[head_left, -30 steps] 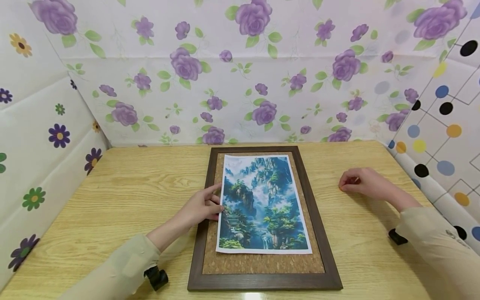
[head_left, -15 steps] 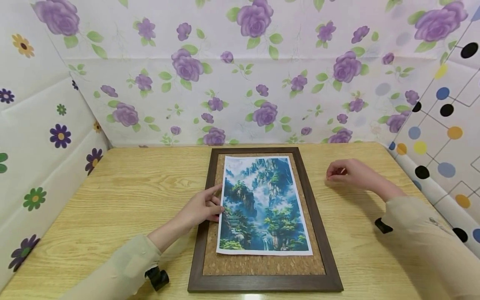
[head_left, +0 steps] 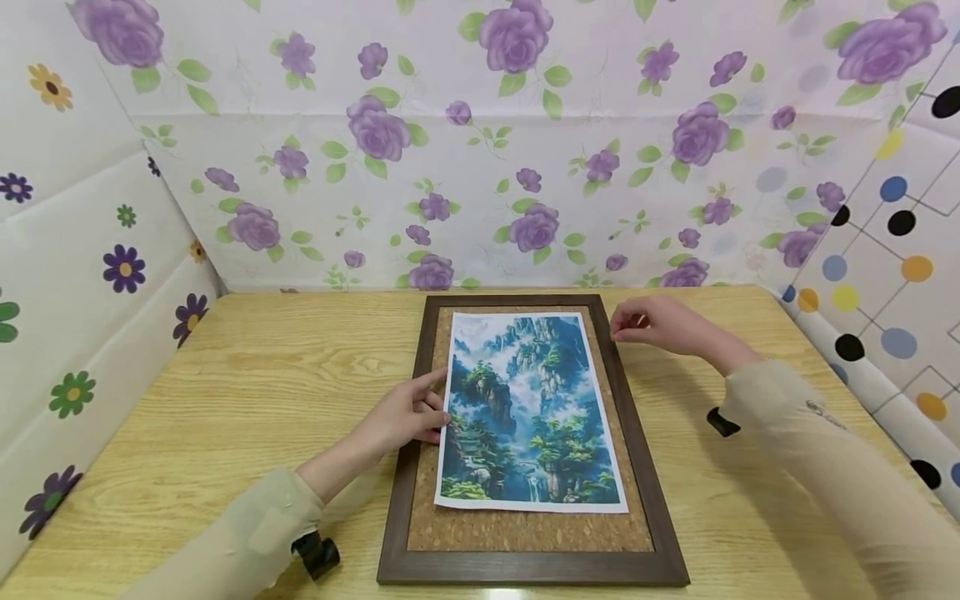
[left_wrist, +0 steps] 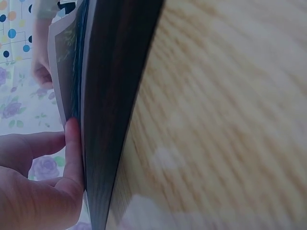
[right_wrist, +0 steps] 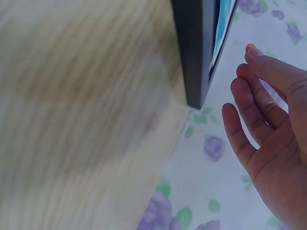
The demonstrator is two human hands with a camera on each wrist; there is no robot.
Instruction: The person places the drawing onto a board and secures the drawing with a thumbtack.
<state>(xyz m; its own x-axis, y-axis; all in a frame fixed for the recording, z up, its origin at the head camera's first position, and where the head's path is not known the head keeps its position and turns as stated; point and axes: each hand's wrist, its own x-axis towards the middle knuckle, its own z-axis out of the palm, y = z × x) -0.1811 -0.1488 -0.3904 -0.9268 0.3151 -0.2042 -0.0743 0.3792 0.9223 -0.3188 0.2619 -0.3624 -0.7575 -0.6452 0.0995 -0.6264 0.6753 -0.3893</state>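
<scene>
A printed mountain landscape picture (head_left: 528,408) lies on a cork board (head_left: 525,530) with a dark brown frame (head_left: 536,568). My left hand (head_left: 401,417) reaches over the frame's left side, and its thumb and extended index finger touch the print's left edge. In the left wrist view that paper edge (left_wrist: 58,72) stands slightly raised. Above the frame's upper right side is my right hand (head_left: 660,323), pinching a small orange object (right_wrist: 250,47) that looks like a pushpin head. Most of this object is hidden by the fingertips.
The board lies on a light wood-grain table (head_left: 300,358). A purple-flowered sheet (head_left: 450,183) hangs behind it, with a daisy-patterned sheet (head_left: 82,308) on the left and a dotted one (head_left: 892,292) on the right.
My right hand has moved left and farther away, from the table at the right to the frame's upper right side. The left hand and the print have stayed in place.
</scene>
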